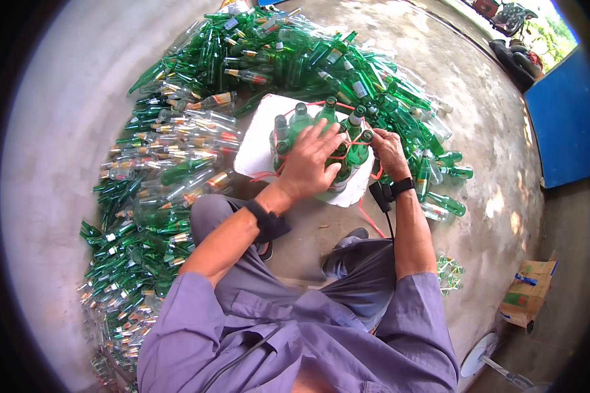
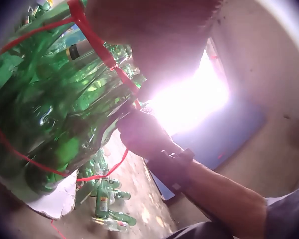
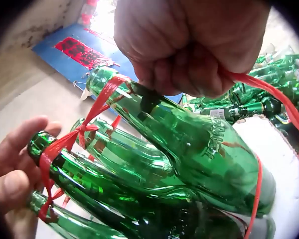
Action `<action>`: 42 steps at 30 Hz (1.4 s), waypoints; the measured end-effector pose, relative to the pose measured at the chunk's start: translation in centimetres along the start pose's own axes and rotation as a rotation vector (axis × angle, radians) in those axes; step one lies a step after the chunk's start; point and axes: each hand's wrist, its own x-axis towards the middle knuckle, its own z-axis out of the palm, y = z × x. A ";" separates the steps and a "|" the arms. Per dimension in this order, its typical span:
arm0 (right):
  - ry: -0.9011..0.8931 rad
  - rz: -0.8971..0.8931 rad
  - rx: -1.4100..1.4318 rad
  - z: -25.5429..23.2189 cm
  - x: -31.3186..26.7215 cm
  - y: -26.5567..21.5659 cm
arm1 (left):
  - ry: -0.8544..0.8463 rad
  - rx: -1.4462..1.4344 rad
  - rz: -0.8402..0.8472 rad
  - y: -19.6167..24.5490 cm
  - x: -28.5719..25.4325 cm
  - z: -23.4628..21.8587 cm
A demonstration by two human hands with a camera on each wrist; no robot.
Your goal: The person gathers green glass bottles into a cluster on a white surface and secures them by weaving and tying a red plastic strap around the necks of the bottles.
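Observation:
A bundle of green glass bottles (image 1: 300,118) stands upright on a white board (image 1: 259,141). Red plastic string (image 3: 107,97) is looped and knotted around the bottle necks, with another loop around the bodies lower down. My left hand (image 1: 311,160) lies over the near bottle tops, fingers stretched out; the right wrist view catches its thumb (image 3: 12,184) beside the necks. At the right side of the bundle, my right hand (image 1: 388,154) grips the red string in curled fingers, close to a bottle neck. A length of string (image 3: 279,97) runs out of that fist.
Green bottles (image 1: 210,56) lie heaped behind the board, with clear bottles (image 1: 196,141) stacked on the left. Several more bottles (image 1: 447,203) lie to the right. A blue panel (image 1: 567,118) and a cardboard box (image 1: 528,293) stand farther right. Loose red string (image 1: 372,219) hangs near the feet.

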 end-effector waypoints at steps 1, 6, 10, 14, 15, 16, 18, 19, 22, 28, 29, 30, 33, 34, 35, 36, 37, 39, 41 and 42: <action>0.027 -0.005 0.034 0.2 0.2 0.5 | 0.039 0.027 -0.031 1.2 -0.9 -1.2; 0.056 -0.083 0.098 0.8 0.0 0.6 | 0.299 -0.156 -0.492 2.2 -8.2 -2.4; 0.062 -0.081 0.113 1.0 0.0 0.4 | 0.147 -0.445 -0.790 3.2 -13.3 -2.1; 0.055 -0.077 0.099 0.8 0.2 0.8 | 0.228 -0.734 -0.974 0.8 -13.5 1.7; 0.044 -0.067 0.095 0.5 0.5 1.4 | 0.195 -0.681 -0.925 -0.8 -13.7 2.8; 0.041 -0.066 0.097 0.6 0.6 1.5 | 0.196 -0.679 -0.926 -0.7 -13.2 3.2; 0.059 -0.028 0.107 0.6 0.5 1.4 | 0.355 -0.960 -0.938 -0.2 -11.2 4.4; 0.057 -0.047 0.124 0.8 0.1 0.9 | 0.342 -0.914 -1.012 0.1 -10.7 4.5; 0.047 0.003 0.130 0.1 0.6 2.0 | 0.437 -0.955 -1.034 1.1 -9.0 4.0; 0.059 0.041 0.069 0.3 -0.7 1.8 | 0.475 -0.942 -1.088 -4.1 -8.5 4.5; 0.047 0.012 0.061 0.3 -0.9 2.2 | 0.540 -1.045 -1.061 -5.8 -8.4 5.0; 0.034 -0.017 0.054 0.4 -1.2 2.5 | 0.588 -1.171 -1.074 -7.7 -8.2 5.6; 0.004 0.029 -0.033 1.5 -2.4 1.2 | 0.511 -1.129 -0.901 -11.9 -5.5 5.0; -0.001 0.024 -0.044 2.1 -2.5 1.3 | 0.437 -1.198 -0.967 -13.3 -3.9 4.6; -0.017 0.032 -0.067 2.6 -2.6 1.0 | 0.361 -1.264 -1.029 -14.0 -2.6 3.9; -0.020 0.013 -0.032 3.3 -2.8 0.6 | 0.362 -1.262 -1.022 -13.5 -1.3 2.8; -0.021 0.017 -0.037 3.6 -2.7 0.8 | 0.261 -1.253 -1.003 -12.5 0.6 1.3; -0.018 -0.011 -0.041 4.0 -2.6 1.0 | 0.081 -1.214 -0.982 -13.3 1.4 0.5; -0.025 -0.021 -0.038 4.2 -2.7 0.5 | 0.192 -1.149 -1.067 -16.5 -0.6 2.1; -0.030 -0.028 -0.033 4.2 -2.8 0.4 | 0.301 -1.079 -1.152 -16.5 -0.6 2.0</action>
